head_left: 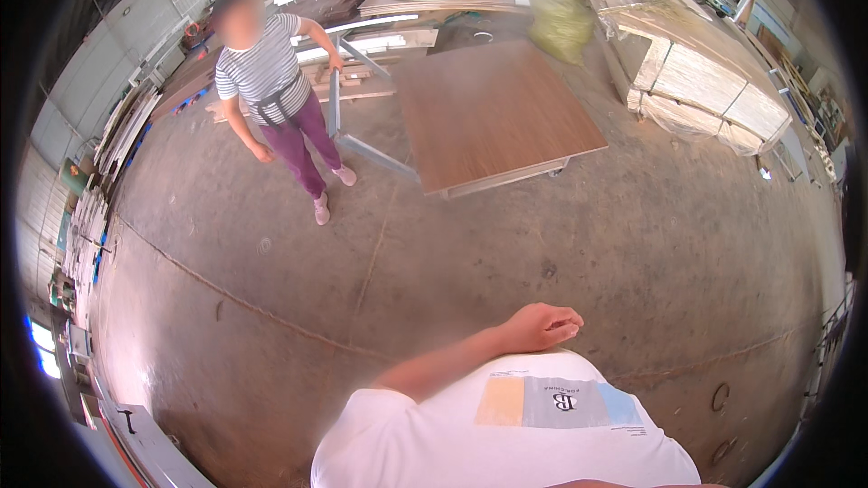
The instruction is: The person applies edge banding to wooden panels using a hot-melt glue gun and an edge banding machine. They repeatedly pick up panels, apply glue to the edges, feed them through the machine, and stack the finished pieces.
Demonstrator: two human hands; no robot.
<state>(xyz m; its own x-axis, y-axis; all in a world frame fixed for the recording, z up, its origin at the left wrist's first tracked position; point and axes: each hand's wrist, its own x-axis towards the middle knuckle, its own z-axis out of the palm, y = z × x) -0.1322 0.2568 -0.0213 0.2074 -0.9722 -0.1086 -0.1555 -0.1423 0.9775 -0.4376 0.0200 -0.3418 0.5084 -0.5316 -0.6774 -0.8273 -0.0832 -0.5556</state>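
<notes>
From the head camera, the person's left hand [541,326] reaches across the front of their white T-shirt [506,434], a soft cotton stretched over the belly with a printed patch of tan, grey and pale blue blocks. The fingers curl loosely inward with nothing between them; the hand is empty and hangs just above the shirt's upper edge, over the floor. The right hand does not show, only a sliver of forearm at the bottom edge.

The concrete floor [506,244] is grey, dusty and scuffed, crossed by a thin dark crack line running from the left side toward the shirt.

Well apart from the hand, near the floor's far side, lies a large square wood-veneer panel [493,113], flat and smooth, brown with a fine grain, raised on a pale frame. Just left of it stands a co-worker [271,99] in a striped top and purple trousers, one hand on a blue-grey metal frame [348,117] of angled bars. Behind, a bulging yellow-green sack [559,18] sits at the panel's far corner, and plastic-wrapped stacks of pale boards [705,86] line the right.
</notes>
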